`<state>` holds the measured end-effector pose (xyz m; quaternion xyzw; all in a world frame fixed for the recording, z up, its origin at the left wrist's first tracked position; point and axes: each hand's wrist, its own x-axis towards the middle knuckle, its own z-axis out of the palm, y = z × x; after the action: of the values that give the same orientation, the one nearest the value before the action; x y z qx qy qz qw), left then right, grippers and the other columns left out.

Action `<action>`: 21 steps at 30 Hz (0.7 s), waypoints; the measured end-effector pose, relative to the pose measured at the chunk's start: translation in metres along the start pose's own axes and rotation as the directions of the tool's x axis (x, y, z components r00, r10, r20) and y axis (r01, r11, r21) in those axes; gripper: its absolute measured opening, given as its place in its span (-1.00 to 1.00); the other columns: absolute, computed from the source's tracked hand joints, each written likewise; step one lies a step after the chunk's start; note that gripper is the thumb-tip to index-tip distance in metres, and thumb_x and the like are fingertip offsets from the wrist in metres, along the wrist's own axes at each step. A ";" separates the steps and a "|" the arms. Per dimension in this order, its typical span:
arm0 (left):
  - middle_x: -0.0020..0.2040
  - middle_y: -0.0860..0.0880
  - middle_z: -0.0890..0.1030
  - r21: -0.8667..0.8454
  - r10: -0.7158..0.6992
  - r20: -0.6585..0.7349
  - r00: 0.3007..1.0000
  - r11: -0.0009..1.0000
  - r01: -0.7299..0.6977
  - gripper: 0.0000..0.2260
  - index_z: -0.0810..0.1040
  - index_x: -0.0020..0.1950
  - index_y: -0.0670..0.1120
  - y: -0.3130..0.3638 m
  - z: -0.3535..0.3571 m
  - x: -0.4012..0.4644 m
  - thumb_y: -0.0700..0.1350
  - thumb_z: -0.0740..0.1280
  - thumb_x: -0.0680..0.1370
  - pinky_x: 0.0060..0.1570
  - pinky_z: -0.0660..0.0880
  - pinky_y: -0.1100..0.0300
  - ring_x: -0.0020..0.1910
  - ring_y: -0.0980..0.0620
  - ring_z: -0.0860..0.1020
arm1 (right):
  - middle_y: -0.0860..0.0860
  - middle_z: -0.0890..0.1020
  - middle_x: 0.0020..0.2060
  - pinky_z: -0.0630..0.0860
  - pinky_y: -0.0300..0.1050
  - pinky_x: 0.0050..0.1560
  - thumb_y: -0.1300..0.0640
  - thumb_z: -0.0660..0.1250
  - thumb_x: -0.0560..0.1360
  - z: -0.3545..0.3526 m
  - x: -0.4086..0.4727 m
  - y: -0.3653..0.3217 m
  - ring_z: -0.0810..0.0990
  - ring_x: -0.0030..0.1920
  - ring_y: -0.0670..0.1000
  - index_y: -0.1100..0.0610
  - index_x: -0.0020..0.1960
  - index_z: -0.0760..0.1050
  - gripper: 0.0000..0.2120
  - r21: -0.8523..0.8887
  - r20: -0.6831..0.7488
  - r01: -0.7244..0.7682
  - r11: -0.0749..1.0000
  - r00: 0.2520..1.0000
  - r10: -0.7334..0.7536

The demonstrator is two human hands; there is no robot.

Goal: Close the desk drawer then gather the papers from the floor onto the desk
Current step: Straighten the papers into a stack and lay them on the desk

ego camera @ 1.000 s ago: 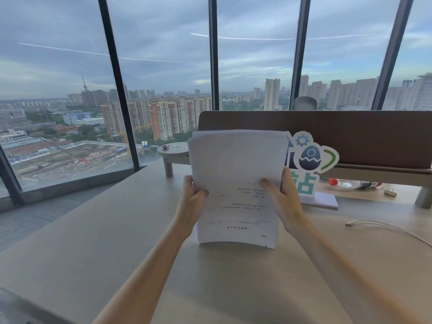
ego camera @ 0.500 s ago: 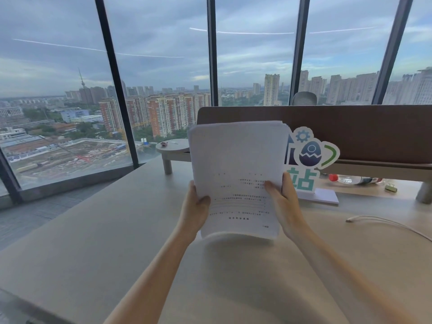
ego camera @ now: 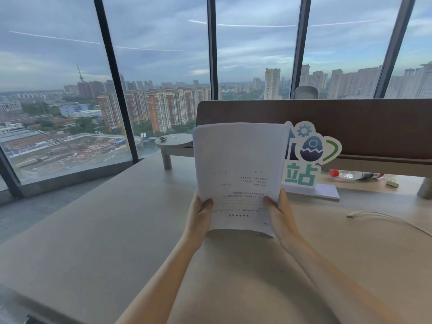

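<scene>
Floor-to-ceiling windows behind, city skyline beyond; tan desk (ego camera: 117, 242) in front, paper stack held upright over it.

Both bare hands grip the papers (ego camera: 238, 174) near the lower edge: left hand (ego camera: 199, 218) on the left side, right hand (ego camera: 280, 216) on the right, thumbs pressed on the printed front face, fingers wrapped behind and out of sight. Stack stands almost vertical, top corners bowing back a little, bottom edge off the desk surface with a shadow under it. Just right of the stack, partly behind it: cartoon egg-and-gear sign (ego camera: 308, 157) on a white base. Brown divider panel (ego camera: 350, 127) runs behind. White cable (ego camera: 385, 218) lies on the desk well to the right. Plastic bottle (ego camera: 353, 175) on its side under the shelf. Drawer not in view.
</scene>
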<state>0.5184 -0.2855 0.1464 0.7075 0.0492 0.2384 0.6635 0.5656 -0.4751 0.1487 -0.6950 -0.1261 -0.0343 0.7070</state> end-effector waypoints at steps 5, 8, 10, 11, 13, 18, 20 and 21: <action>0.06 0.01 0.64 0.012 0.008 -0.075 0.997 1.000 -0.007 -0.65 0.52 0.09 0.07 0.000 0.001 -0.002 -0.37 0.17 0.57 0.07 0.51 0.13 0.06 0.05 0.59 | -0.28 0.54 0.08 0.42 -0.27 -0.11 0.22 0.17 0.64 -0.002 0.000 -0.002 0.50 0.12 -0.22 -0.10 0.31 0.33 -0.68 -0.052 0.019 -0.002 0.999 1.000 0.003; -0.06 -0.02 0.62 -0.002 -0.074 -0.128 0.989 0.997 0.074 -0.78 0.54 0.01 -0.04 0.003 -0.002 -0.001 -0.33 0.22 0.54 -0.06 0.51 0.10 -0.09 -0.01 0.57 | -0.24 0.57 0.06 0.48 -0.17 -0.01 0.26 0.19 0.62 -0.001 0.001 -0.007 0.55 0.12 -0.14 -0.05 0.26 0.31 -0.71 -0.077 -0.001 0.004 0.997 1.000 -0.004; -0.14 -0.07 0.55 -0.007 -0.111 -0.174 0.978 0.994 0.111 -0.86 0.51 0.00 -0.19 0.005 -0.005 -0.001 -0.32 0.25 0.48 -0.16 0.43 0.08 -0.15 -0.02 0.50 | -0.19 0.59 0.05 0.51 -0.13 -0.01 0.25 0.19 0.62 0.002 0.002 -0.011 0.58 0.10 -0.11 -0.06 0.29 0.29 -0.67 -0.092 -0.008 0.005 0.996 1.000 -0.006; -0.15 -0.09 0.53 -0.010 -0.133 -0.190 0.973 0.991 0.133 -0.86 0.51 0.01 -0.23 0.007 -0.008 -0.001 -0.31 0.26 0.47 -0.17 0.41 0.07 -0.16 -0.02 0.48 | -0.17 0.60 0.06 0.52 -0.12 -0.02 0.25 0.20 0.61 0.004 0.002 -0.013 0.58 0.09 -0.10 -0.06 0.31 0.29 -0.66 -0.105 -0.006 0.003 0.994 1.000 -0.003; -0.15 -0.11 0.51 -0.022 -0.169 -0.217 0.961 0.985 0.168 -0.88 0.50 -0.01 -0.24 0.011 -0.013 -0.002 -0.30 0.26 0.46 -0.19 0.39 0.07 -0.17 -0.03 0.46 | -0.12 0.62 0.09 0.55 -0.04 0.06 0.23 0.22 0.60 0.010 0.002 -0.016 0.59 0.10 -0.07 -0.06 0.33 0.31 -0.64 -0.132 0.004 -0.008 0.991 1.000 0.008; -0.25 -0.09 0.46 -0.036 -0.183 -0.345 0.921 0.983 0.181 -0.87 0.44 -0.17 -0.12 0.020 -0.036 -0.006 -0.23 0.14 0.52 -0.29 0.29 0.12 -0.27 -0.02 0.38 | -0.07 0.63 0.13 0.54 0.04 0.14 0.28 0.16 0.54 0.033 0.001 -0.023 0.59 0.11 -0.01 -0.05 0.33 0.41 -0.58 -0.120 0.044 -0.059 0.991 0.997 0.065; -0.26 -0.07 0.54 0.035 -0.152 -0.381 0.912 0.983 0.178 -0.82 0.51 -0.16 -0.10 0.022 -0.046 -0.007 -0.26 0.13 0.51 -0.32 0.33 0.13 -0.30 -0.02 0.44 | -0.08 0.64 0.11 0.55 0.07 0.16 0.30 0.10 0.53 0.043 0.001 -0.025 0.59 0.11 0.00 -0.05 0.29 0.47 -0.56 -0.101 0.077 -0.088 0.991 0.992 0.096; -0.26 -0.07 0.57 0.074 -0.138 -0.398 0.907 0.981 0.181 -0.78 0.53 -0.17 -0.06 0.022 -0.052 -0.008 -0.29 0.14 0.49 -0.32 0.35 0.13 -0.29 -0.04 0.47 | -0.08 0.65 0.11 0.56 0.08 0.16 0.31 0.08 0.53 0.048 0.002 -0.026 0.60 0.11 0.01 -0.05 0.27 0.50 -0.55 -0.095 0.093 -0.102 0.990 0.989 0.111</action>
<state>0.4850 -0.2430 0.1660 0.6744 0.2512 0.3167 0.6179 0.5554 -0.4280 0.1743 -0.7327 -0.1219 0.0321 0.6688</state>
